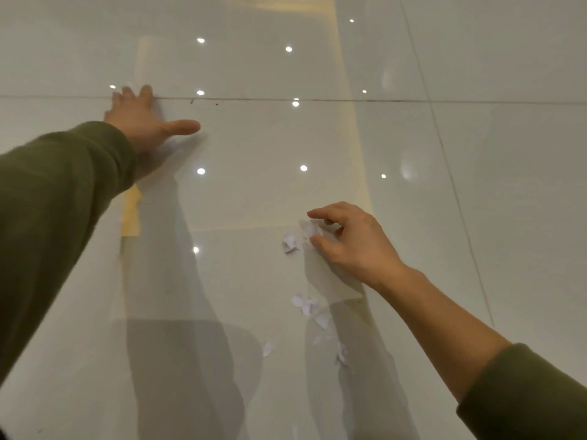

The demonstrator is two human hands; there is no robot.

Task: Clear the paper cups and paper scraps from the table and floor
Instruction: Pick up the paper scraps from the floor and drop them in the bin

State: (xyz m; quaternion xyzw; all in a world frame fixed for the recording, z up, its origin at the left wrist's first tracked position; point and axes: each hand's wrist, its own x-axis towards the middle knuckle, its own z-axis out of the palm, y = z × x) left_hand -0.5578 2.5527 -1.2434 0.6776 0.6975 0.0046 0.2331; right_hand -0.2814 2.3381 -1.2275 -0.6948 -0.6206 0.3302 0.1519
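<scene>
Small white paper scraps lie on a glossy pale tiled floor [444,217]. One scrap [289,243] sits just left of my right hand [352,242], whose thumb and fingers pinch another scrap [308,230]. A cluster of several scraps [305,302] trails toward me below that hand, with more scraps [342,354] further down. My left hand [143,119] is spread flat on the floor at the upper left, fingers apart, holding nothing. Both arms wear olive green sleeves. No paper cups are in view.
Dark grout lines [317,100] cross the tiles. Ceiling lights and my own arms reflect in the shiny surface. A yellowish reflected strip [131,214] shows beside my left sleeve.
</scene>
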